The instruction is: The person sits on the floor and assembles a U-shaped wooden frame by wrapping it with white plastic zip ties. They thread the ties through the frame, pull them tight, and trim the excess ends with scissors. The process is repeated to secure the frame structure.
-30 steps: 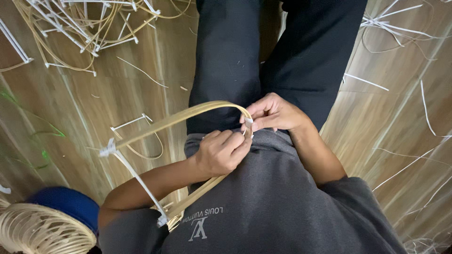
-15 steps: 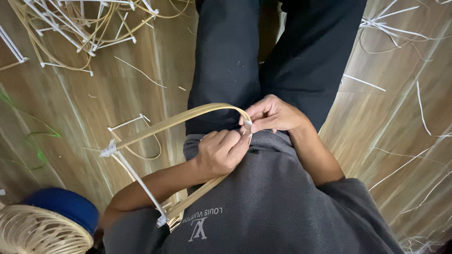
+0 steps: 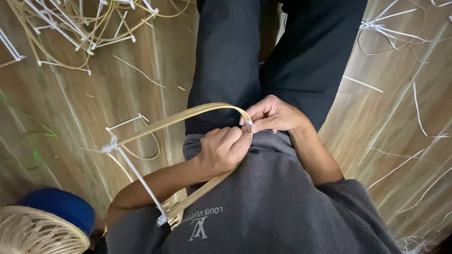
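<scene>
A bundle of pale bamboo strips (image 3: pixel 179 118) is bent into a sharp loop over my lap. My left hand (image 3: pixel 225 151) is closed around the strips just below the bend. My right hand (image 3: pixel 273 115) pinches a small white tie (image 3: pixel 247 124) at the tip of the bend, touching my left hand. A white plastic strip (image 3: pixel 137 176) spans the two open ends of the loop, tied at each end. I wear a grey sweatshirt and dark trousers.
A pile of loose bamboo strips and white ties (image 3: pixel 80 28) lies on the wooden floor (image 3: pixel 94 99) at the upper left. More white strips (image 3: pixel 400 28) scatter to the right. A woven basket (image 3: pixel 37 233) and a blue round object (image 3: pixel 61 207) sit at the lower left.
Both hands stay at the bend of the loop, with only slight finger movement at the white tie. The loop has barely shifted.
</scene>
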